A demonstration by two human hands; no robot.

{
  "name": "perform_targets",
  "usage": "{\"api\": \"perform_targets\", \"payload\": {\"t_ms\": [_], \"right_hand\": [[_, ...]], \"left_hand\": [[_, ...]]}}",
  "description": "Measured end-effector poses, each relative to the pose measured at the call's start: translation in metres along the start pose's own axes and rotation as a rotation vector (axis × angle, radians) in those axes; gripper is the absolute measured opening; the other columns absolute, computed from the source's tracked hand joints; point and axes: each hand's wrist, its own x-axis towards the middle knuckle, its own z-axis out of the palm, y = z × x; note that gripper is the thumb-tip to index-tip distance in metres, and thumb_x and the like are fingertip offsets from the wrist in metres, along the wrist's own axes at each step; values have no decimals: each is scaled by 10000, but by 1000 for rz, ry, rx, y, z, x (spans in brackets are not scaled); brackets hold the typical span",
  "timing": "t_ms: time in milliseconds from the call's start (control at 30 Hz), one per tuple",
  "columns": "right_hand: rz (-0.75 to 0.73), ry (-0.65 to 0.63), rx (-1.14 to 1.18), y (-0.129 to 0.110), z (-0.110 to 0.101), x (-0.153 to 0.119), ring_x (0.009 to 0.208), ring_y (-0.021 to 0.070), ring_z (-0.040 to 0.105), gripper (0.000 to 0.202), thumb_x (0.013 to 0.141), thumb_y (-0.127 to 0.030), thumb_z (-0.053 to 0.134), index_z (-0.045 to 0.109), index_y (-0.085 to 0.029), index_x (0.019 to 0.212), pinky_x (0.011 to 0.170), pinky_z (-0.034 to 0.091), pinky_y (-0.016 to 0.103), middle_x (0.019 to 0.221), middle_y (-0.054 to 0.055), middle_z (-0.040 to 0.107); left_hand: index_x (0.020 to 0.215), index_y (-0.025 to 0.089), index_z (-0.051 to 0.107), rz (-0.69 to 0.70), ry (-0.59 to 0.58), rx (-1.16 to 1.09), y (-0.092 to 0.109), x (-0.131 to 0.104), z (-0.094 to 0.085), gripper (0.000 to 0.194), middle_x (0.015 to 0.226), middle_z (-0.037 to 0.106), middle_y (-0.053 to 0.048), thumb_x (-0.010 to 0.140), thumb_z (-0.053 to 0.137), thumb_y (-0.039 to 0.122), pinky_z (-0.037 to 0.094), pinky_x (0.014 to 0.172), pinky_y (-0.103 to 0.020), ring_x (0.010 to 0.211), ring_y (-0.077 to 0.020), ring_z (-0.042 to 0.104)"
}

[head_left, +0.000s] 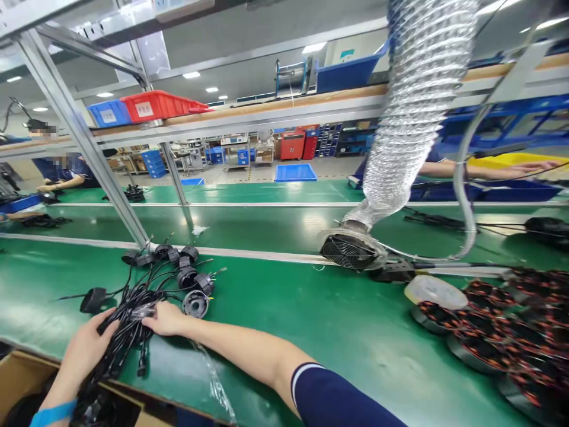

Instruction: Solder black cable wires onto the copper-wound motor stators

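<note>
A bundle of black cables (128,338) with round black caps (186,276) on the ends lies on the green bench at the left, near its front edge. My left hand (86,347) is wrapped round the left side of the bundle. At the bundle's middle, my right hand (164,318) has its fingers closed on the clear plastic wrap (143,312) around the cables. A grey round housing (195,303) sits just right of my right hand. A strip of clear plastic (213,379) trails down to the bench edge.
An open cardboard box (22,379) with black parts stands below the bench edge at lower left. Copper-wound rings (484,326) cover the right side. A fan (349,250) hangs from a silver duct (404,107). A metal post (89,142) rises behind the cables. Other people work across the bench.
</note>
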Motion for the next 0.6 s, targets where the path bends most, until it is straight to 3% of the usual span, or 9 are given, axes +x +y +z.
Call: {"api": "perform_targets", "payload": {"t_ms": [100, 233, 433, 533, 600], "right_hand": [[-69, 51, 14, -8, 15, 17, 852, 258, 692, 293, 856, -401, 595, 700, -136, 925, 694, 516, 296, 957, 113, 735], [-141, 129, 46, -1, 22, 1, 948, 219, 666, 269, 909, -299, 523, 683, -183, 1092, 801, 488, 277, 1033, 72, 720], [-214, 213, 122, 19, 17, -63, 863, 177, 650, 212, 884, -204, 569, 721, -166, 1028, 770, 464, 239, 948, 55, 730], [-207, 269, 211, 33, 9, -108, 806, 159, 638, 191, 859, -150, 578, 742, -167, 955, 730, 456, 226, 906, 49, 732], [-159, 329, 294, 45, 0, -139, 752, 146, 618, 181, 868, -166, 572, 747, -164, 913, 677, 446, 216, 865, 45, 724]], "left_hand": [[1136, 136, 694, 19, 3, 249, -23, 19, -10, 472, 879, 747, -141, 840, 437, 399, 514, 753, -430, 817, -356, 678], [1157, 78, 657, 103, 98, 500, -25, 8, -8, 442, 1067, 705, -202, 907, 332, 244, 460, 832, -422, 929, -347, 638], [1105, 27, 615, 261, 257, 703, 28, -18, 0, 380, 996, 632, -205, 880, 312, 74, 438, 727, -354, 978, -330, 544], [1108, 46, 619, 302, 305, 657, 52, -22, 4, 370, 1021, 609, -196, 868, 338, 73, 443, 725, -338, 994, -317, 535], [1083, 64, 637, 289, 318, 560, 55, -27, 2, 361, 992, 609, -195, 864, 353, 105, 456, 722, -364, 972, -328, 555]]}}
